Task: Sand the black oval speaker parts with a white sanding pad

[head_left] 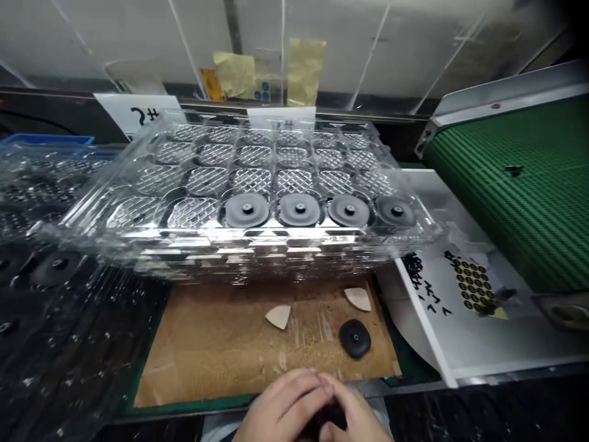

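At the bottom centre my left hand [283, 411] and my right hand [356, 411] are closed together, fingers meeting. Between them shows a dark black part [327, 420], mostly hidden by the fingers, so its full shape cannot be seen. Just beyond them on the brown cardboard [221, 344] lies a rounded black disc [355, 339] with a small hub in its middle. Two pale wedge-shaped pieces [278, 317] rest on the same cardboard. Behind stands a stack of clear plastic trays [257, 255]; several similar grey-black discs [300, 210] sit in the top tray's front row.
A white bin [478, 350] at the right holds small black bits [432, 294] and a yellow sheet of round black stickers [473, 285]. Behind it runs a green conveyor belt [515, 178]. More clear trays with black discs [57, 267] crowd the left side.
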### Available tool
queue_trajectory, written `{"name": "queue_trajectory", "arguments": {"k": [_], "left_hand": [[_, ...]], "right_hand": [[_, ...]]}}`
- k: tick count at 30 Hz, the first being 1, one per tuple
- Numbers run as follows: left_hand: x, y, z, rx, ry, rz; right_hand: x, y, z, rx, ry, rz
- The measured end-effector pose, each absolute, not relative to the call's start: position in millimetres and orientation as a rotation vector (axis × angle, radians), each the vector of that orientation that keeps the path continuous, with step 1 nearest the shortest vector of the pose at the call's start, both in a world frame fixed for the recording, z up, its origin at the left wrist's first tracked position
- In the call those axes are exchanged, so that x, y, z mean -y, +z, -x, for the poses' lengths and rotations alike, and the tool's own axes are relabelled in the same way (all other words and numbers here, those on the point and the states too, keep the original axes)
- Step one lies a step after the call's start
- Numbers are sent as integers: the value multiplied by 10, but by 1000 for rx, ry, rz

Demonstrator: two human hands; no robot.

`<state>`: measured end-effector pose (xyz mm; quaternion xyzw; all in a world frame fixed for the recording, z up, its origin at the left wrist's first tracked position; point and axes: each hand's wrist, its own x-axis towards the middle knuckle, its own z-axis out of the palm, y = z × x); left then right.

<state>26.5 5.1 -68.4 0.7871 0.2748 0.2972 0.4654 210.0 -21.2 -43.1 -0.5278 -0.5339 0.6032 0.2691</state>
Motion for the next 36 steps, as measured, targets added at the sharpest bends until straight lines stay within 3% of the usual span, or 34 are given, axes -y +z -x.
{"name": "queue_trajectory", "arguments": {"k": [5,10,15,24,27,32,36], "left_hand": [[-2,-508,13,-1042,918,-667],[-8,-442,270,-789,1147,56],[-61,-384,399,-811,1183,86],[-167,-197,214,-902,1066,-7],[-142,-175,176,-964,1078,-11],[-151,-62,88,-900,1044,-92],[-156,-1,52,-852,986,-103]], "right_hand": [[-343,-695,-1929,1653,1214,1678],[-476,-1129,-1583,1771,905,1719],[-489,-1001,-1440,1834,875,1536],[-474,243,-1052,1900,987,1136],[-481,326,-1068,2048,1152,1147],[-474,334,-1181,1984,801,1086],[-296,386,-1528,2055,966,1042]]}}
